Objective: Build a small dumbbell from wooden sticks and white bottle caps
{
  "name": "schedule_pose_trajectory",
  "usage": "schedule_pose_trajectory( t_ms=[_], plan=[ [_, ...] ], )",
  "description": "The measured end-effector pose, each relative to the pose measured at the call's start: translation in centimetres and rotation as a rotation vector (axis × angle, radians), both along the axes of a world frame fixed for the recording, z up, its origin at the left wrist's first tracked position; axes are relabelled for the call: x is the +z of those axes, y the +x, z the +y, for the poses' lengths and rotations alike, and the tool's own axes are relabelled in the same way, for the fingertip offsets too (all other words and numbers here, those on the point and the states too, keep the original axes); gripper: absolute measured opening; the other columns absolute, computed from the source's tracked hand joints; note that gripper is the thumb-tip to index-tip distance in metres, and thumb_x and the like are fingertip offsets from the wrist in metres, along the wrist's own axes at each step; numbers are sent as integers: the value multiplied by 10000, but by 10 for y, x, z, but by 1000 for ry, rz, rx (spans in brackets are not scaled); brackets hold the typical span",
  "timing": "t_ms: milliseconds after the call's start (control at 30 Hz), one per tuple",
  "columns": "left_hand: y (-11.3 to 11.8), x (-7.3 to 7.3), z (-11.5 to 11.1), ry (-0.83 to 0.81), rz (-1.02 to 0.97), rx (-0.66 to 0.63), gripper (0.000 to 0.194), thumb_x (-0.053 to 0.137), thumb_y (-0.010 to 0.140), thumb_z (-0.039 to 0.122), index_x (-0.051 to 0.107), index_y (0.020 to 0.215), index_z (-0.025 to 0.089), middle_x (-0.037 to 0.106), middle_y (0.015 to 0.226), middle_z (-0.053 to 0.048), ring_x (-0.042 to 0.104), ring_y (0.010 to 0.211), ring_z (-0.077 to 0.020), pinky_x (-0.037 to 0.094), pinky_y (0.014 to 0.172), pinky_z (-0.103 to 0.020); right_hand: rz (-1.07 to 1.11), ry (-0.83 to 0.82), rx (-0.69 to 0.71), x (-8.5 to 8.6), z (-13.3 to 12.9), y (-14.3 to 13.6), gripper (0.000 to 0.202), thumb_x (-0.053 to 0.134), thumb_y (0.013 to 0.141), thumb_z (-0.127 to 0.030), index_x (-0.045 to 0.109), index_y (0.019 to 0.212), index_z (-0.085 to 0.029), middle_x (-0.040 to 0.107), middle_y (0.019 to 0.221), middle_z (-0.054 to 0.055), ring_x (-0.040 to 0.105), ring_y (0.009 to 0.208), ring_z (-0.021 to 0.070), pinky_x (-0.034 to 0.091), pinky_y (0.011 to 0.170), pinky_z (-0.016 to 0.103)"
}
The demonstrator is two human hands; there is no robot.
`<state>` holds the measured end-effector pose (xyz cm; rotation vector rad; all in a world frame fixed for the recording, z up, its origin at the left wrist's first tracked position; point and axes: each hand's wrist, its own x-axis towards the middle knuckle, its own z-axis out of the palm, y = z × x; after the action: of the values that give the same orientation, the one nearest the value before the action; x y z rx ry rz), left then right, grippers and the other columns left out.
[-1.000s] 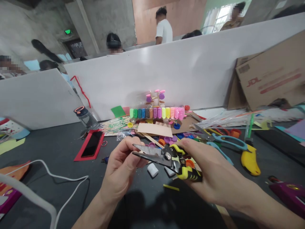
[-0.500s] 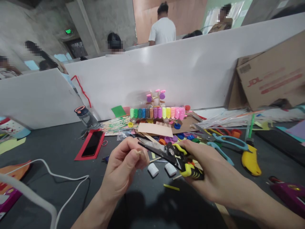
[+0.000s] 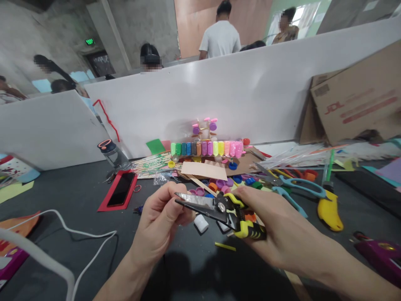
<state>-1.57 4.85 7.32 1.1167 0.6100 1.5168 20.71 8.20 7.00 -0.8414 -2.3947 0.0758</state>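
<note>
My left hand (image 3: pixel 166 217) is closed in a pinch at the middle, thumb against fingers. Its contents are hidden now; a pale stick end showed between the fingertips a moment ago. My right hand (image 3: pixel 275 225) grips black-and-yellow spring-handled scissors (image 3: pixel 222 206), their blades slightly apart. The blade tips point left and lie at the left fingertips. Below the blades are two white marshmallow-like pieces, one white piece (image 3: pixel 201 224) in plain view and the other partly covered by the scissors. A short yellow strip (image 3: pixel 225 246) lies nearer to me on the dark table.
Colourful bottle caps (image 3: pixel 221 184), wooden sticks (image 3: pixel 150 166) and a row of coloured clay packs (image 3: pixel 206 149) lie ahead. Blue-handled scissors (image 3: pixel 302 187) and a yellow glue-gun-like object (image 3: pixel 330 211) are on the right. A phone (image 3: pixel 121 189) and white cable (image 3: pixel 94 232) lie left.
The scissors have moved slightly left, so their tips now reach the left fingertips. The pale stick end has gone out of sight. My left hand has barely moved.
</note>
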Motion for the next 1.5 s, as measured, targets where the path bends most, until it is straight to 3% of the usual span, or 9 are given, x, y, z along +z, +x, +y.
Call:
schedule_pose_trajectory(
  t_ms=[167,400,667,867,1133,1267,1500],
  plan=[
    [-2,-5,0,34,5,-23,269,640,927,357,604,732,175,435,618,45,353,518,-65,336,516,-193,31,76,-12,-4,3,-2,216,513,781,-149,558,989,-187,719,850,98,674,697,228,516,599,303],
    [-3,-7,2,8,-1,-37,299,648,917,391,619,715,172,373,572,56,316,489,-63,295,477,-188,6,33,-19,-2,3,1,367,554,755,-205,559,1119,-164,725,993,132,702,835,261,547,685,334],
    [-4,-7,1,-8,-20,-55,283,671,904,385,606,726,175,309,599,66,251,498,-50,268,466,-158,-7,-62,-1,0,1,0,290,579,760,-192,580,1050,-177,707,908,96,666,764,245,520,646,335],
    [-3,-7,2,2,11,-24,327,651,915,400,595,689,170,342,592,58,280,497,-57,279,469,-178,20,-7,8,-1,2,-2,165,538,785,-171,573,946,-184,694,798,74,640,655,222,491,571,311],
    [-2,-7,2,11,-25,-23,316,652,913,406,607,704,173,361,568,61,293,490,-56,293,471,-173,25,-14,-27,-3,3,-1,352,572,756,-203,575,1106,-165,724,978,113,693,832,259,533,686,335],
    [1,-5,2,-22,-79,-26,302,681,895,383,587,700,172,375,615,62,271,481,-42,294,455,-161,6,-75,-8,-2,2,-2,291,580,764,-211,587,1053,-178,717,925,93,677,768,241,526,646,326],
    [-1,-7,1,-15,-35,-9,310,650,918,394,611,703,175,384,596,55,292,494,-53,304,471,-171,3,-6,-19,-1,-1,-2,121,532,779,-179,563,895,-195,714,823,96,653,659,232,486,562,311]
  ],
)
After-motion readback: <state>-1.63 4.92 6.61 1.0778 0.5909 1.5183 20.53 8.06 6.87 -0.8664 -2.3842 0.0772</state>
